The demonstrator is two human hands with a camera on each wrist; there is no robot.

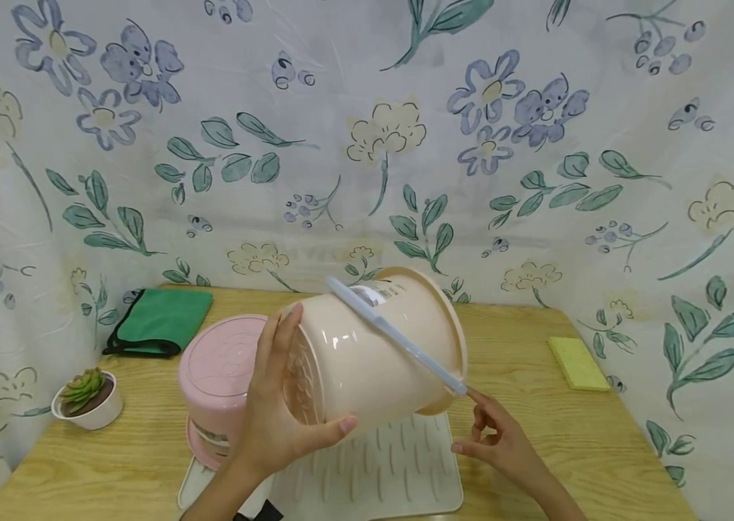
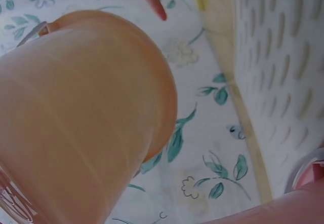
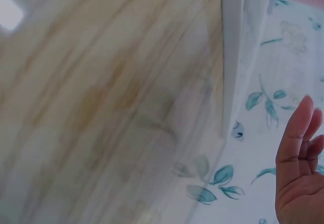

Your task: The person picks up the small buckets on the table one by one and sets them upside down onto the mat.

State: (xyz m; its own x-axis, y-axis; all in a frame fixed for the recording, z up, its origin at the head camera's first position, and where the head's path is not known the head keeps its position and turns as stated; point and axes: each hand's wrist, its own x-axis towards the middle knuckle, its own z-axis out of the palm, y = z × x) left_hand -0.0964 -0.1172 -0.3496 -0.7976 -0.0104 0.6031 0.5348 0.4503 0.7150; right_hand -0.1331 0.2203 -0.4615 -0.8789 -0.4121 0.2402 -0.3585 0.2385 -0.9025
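A cream bucket [image 1: 367,369] is tilted on its side in the air, mouth to the right, with a light blue handle [image 1: 399,340] across it. My left hand [image 1: 278,405] holds it by the base end, fingers on top and thumb along the near side. The bucket [image 2: 81,112] fills much of the left wrist view. My right hand [image 1: 500,441] is by the rim, its index finger stretched to the handle's lower end and the other fingers loosely bent. Beside the left hand, a pink bucket [image 1: 220,362] stands upside down. The right hand [image 3: 298,168] also shows in the right wrist view.
A white ridged mat [image 1: 373,477] lies below the bucket on the wooden table [image 1: 510,347]. At the left are a green cloth [image 1: 161,318] and a potted succulent [image 1: 85,394]. A yellow sponge [image 1: 578,363] lies right. A floral curtain [image 1: 340,202] hangs behind.
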